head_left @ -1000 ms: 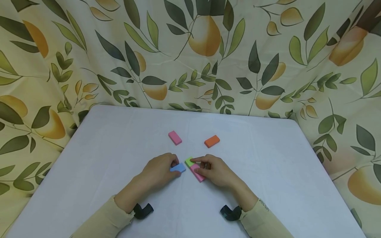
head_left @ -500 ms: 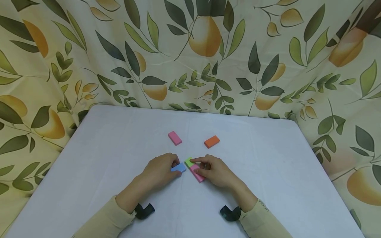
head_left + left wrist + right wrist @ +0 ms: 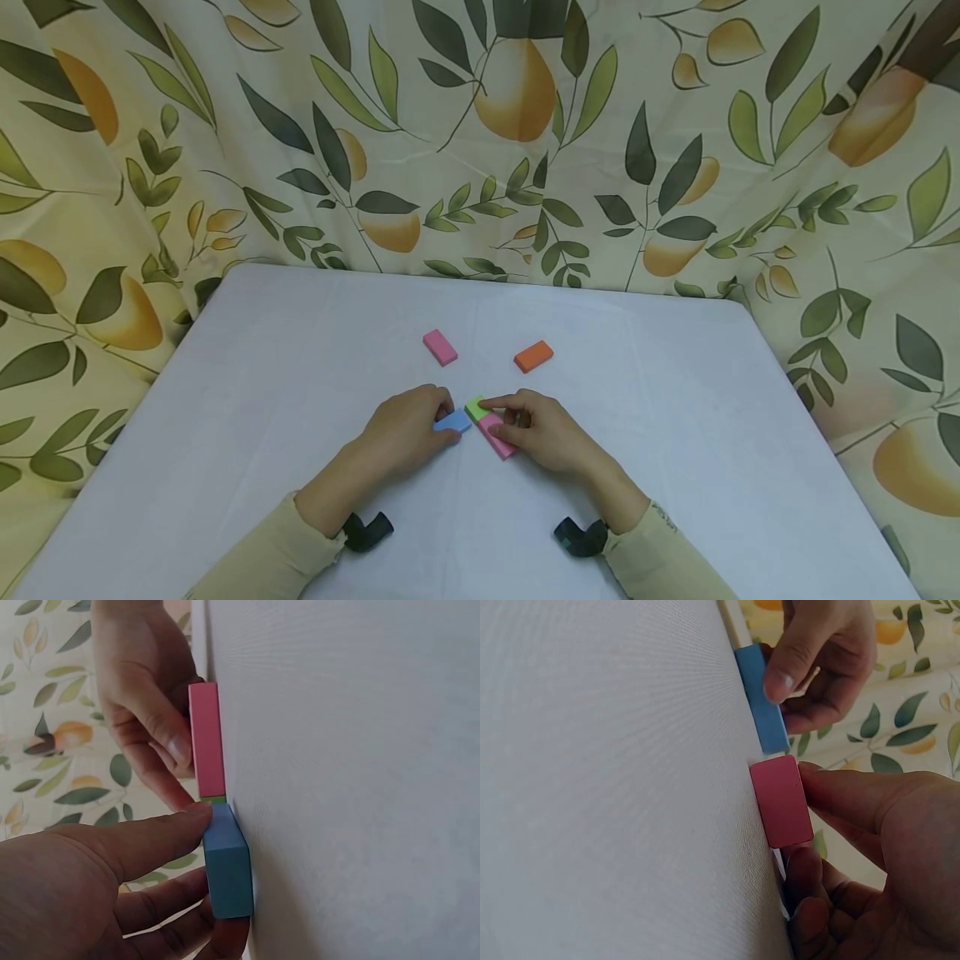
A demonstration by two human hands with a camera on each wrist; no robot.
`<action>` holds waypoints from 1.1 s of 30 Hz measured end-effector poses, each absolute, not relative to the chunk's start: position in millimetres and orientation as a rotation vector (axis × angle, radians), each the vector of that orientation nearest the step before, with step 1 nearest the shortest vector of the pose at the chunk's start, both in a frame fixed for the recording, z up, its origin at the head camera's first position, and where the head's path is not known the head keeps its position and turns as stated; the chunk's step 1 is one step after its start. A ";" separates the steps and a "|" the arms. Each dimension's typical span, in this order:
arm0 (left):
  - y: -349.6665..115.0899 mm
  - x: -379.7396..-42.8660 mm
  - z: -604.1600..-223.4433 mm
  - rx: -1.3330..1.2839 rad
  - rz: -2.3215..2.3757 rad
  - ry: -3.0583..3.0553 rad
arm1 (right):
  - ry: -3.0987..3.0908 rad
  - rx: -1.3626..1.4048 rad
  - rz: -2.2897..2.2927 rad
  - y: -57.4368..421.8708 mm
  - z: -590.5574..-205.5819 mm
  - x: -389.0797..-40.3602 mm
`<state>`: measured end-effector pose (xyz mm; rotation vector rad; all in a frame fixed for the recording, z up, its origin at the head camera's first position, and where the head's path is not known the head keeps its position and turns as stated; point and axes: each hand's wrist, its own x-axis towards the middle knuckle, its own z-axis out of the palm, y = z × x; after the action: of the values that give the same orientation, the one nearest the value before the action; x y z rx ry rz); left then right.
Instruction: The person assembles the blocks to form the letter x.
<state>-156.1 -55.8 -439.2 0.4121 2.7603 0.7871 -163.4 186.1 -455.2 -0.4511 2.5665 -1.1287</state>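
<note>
My left hand (image 3: 401, 429) pinches a blue rectangular block (image 3: 452, 422) between thumb and fingers, low on the table. Just right of it, a green block (image 3: 474, 409) and a pink block (image 3: 497, 440) lie end to end in a slanting row. The right hand (image 3: 551, 432) has its index finger on the green block and its thumb at the pink one. Seen from the right wrist, thumb and curled fingers hold the pink block (image 3: 781, 802) from either side. A small gap separates the blue block from the row in the head view. Fingers hide parts of all three blocks.
Farther back on the white table (image 3: 337, 333) lie another pink block (image 3: 440, 347) and an orange block (image 3: 533, 357), apart from each other. A curtain (image 3: 480, 167) with fruit and leaf print hangs behind the table. Dark wrist cameras (image 3: 367, 532) sit at both cuffs.
The left hand has slid the blue block slightly to the right, closer to the green block. The right hand and the other blocks stay in place.
</note>
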 end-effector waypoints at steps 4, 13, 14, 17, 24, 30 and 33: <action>-54.7 -156.1 -439.1 0.419 0.778 2.764 | 2.571 -0.458 -1.122 186.3 -455.5 -163.4; -52.7 -155.8 -438.0 0.428 0.772 2.773 | 2.577 -0.455 -1.109 186.3 -455.1 -163.6; -52.5 -155.9 -438.2 0.426 0.769 2.775 | 2.576 -0.459 -1.110 186.4 -455.0 -163.6; -51.7 -156.0 -437.9 0.421 0.766 2.775 | 2.574 -0.462 -1.112 186.6 -455.3 -163.9; -50.4 -155.9 -436.2 0.430 0.755 2.770 | 2.575 -0.446 -1.106 186.5 -454.4 -163.3; -50.0 -156.6 -436.1 0.445 0.744 2.778 | 2.565 -0.446 -1.118 186.3 -452.3 -162.2; -49.5 -157.2 -435.8 0.444 0.738 2.779 | 2.566 -0.448 -1.117 186.3 -452.2 -162.2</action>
<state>-157.2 -49.5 -435.8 0.4437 2.7794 0.7385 -162.2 186.3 -452.2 -0.4484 2.5662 -1.1169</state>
